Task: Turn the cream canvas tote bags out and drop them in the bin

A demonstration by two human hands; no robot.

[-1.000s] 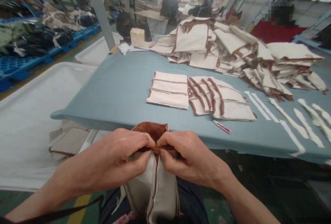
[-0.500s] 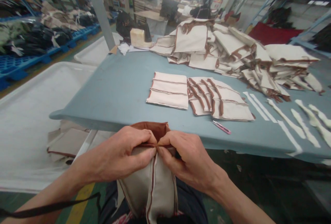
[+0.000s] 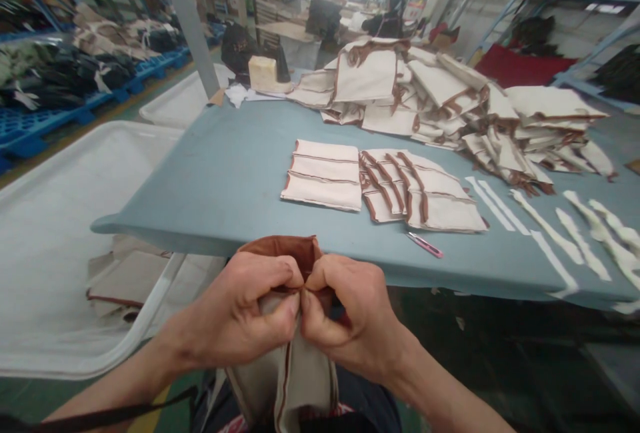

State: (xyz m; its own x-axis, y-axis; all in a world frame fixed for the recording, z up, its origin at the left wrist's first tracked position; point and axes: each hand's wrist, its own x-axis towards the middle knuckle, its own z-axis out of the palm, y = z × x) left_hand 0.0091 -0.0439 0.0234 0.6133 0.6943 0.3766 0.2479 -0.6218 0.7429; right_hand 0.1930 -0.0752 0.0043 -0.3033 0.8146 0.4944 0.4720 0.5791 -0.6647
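Observation:
Both my hands pinch the top edge of a cream fabric pouch point(image 3: 295, 380) with brown trim and a brown lining, held over my lap in front of the table edge. My left hand point(image 3: 240, 313) grips the rim on the left, thumb pressed against the fingers. My right hand point(image 3: 345, 316) grips it on the right, knuckles touching the left hand. The pouch's brown mouth point(image 3: 280, 250) stands open behind my fingers. Its lower part hangs down between my wrists.
The blue-grey table point(image 3: 225, 173) carries two flat rows of finished pouches point(image 3: 325, 176), a big heap of them point(image 3: 450, 100) at the back, white strips point(image 3: 550, 233) at right and a pink cutter point(image 3: 425, 244). White trays point(image 3: 60, 233) stand left. People work far behind.
My hands have drawn closer together and curled tighter on the pouch rim, bunching the fabric between them. The view has shifted slightly; the table's contents are unmoved.

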